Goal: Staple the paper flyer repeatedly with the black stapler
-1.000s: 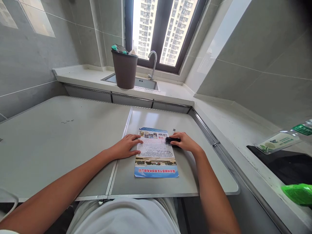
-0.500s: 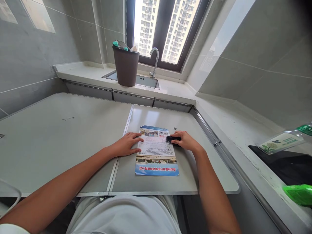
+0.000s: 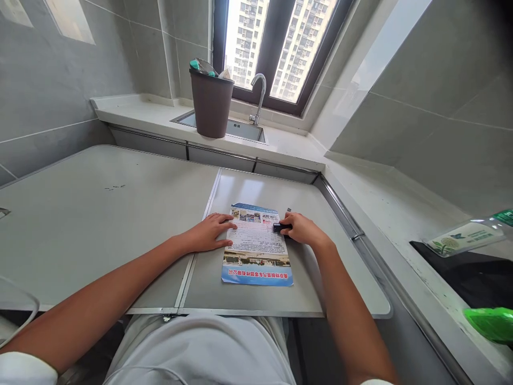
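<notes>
A printed flyer (image 3: 256, 247) with blue borders and small photos lies flat on the grey table (image 3: 100, 214) in front of me. My left hand (image 3: 209, 233) rests flat on the flyer's left edge, fingers stretched out. My right hand (image 3: 301, 229) is at the flyer's right edge, fingers closed on a small black object (image 3: 280, 227) pressed onto the paper. What the object is cannot be made out.
A brown bin (image 3: 211, 101) stands by the sink (image 3: 240, 128) and tap (image 3: 259, 96) under the window. A tiny dark piece (image 3: 289, 209) lies just beyond my right hand. On the right counter are a black surface (image 3: 465, 272), a plastic packet (image 3: 460, 235) and something green (image 3: 491, 322).
Both hands stay on the flyer in almost the same place. The view has shifted slightly; my right hand now covers more of the black object.
</notes>
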